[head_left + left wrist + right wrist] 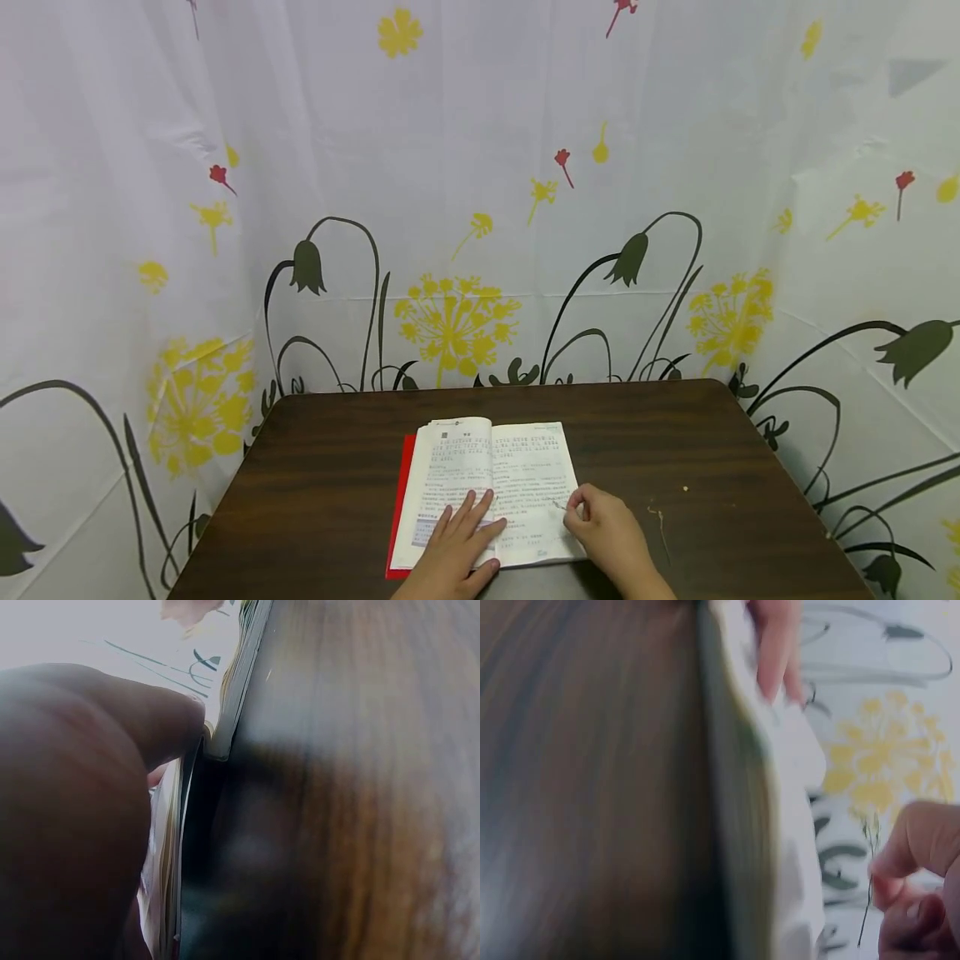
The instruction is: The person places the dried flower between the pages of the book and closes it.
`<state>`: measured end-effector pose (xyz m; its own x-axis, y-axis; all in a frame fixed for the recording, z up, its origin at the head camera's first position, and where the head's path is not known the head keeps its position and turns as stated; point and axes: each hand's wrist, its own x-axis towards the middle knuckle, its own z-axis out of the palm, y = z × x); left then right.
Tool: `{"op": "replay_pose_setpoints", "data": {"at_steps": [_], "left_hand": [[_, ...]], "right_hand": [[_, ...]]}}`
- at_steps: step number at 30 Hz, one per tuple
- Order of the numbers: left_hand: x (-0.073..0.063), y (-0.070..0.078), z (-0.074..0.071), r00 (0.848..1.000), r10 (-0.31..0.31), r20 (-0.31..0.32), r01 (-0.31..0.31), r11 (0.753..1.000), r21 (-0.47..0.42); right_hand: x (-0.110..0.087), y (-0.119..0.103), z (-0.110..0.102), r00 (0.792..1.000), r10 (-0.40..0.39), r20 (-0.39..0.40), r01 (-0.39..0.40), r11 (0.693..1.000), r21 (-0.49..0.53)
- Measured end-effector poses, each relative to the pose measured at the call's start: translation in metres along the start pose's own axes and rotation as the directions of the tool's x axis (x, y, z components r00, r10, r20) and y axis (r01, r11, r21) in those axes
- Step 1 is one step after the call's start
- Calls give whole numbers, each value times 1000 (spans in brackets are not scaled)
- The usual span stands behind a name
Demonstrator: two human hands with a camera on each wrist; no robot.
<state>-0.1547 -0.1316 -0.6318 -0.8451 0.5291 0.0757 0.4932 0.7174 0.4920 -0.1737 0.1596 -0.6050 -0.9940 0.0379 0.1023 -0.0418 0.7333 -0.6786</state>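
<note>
An open book (pixel 529 467) with printed pages lies on the dark wooden table, a red cover edge (pixel 397 517) showing along its left side. My left hand (pixel 457 542) rests with fingers spread on the lower part of the pages, across the middle fold. In the left wrist view its thumb (pixel 161 712) lies at the book's near edge. Over the right page, my right hand (pixel 609 527) pinches a thin dried plant sprig (pixel 558 505) between thumb and fingertips. The right wrist view shows that sprig (pixel 871 879) as a slender stem with small tufts at one end.
Another thin dried stem (pixel 663 533) lies on the table (pixel 712 450) to the right of the book. Small pale bits (pixel 686 488) are scattered near it. Behind the table hangs a white curtain (pixel 480 167) printed with flowers.
</note>
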Motion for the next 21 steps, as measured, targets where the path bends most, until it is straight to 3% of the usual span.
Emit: {"op": "replay_pose_setpoints", "data": {"at_steps": [5,10,12,17,21], "left_hand": [[0,0,2,1000,7,-29,-7,1000,-2],[1,-8,7,998,19,-59,-20,1000,-7],[2,-9,10,999,14,-45,-14,1000,-4],[3,-5,11,1000,-10,-13,9,1000,-5],[3,-6,7,1000,-23,0,23,999,-28]], "right_hand": [[9,-28,12,998,-27,-64,28,1000,14],[19,-42,25,990,-120,78,108,985,135],[16,-40,26,985,-132,110,114,981,155],[3,-18,14,994,-81,72,73,992,106],[-1,5,-1,990,-44,137,29,994,107]]}}
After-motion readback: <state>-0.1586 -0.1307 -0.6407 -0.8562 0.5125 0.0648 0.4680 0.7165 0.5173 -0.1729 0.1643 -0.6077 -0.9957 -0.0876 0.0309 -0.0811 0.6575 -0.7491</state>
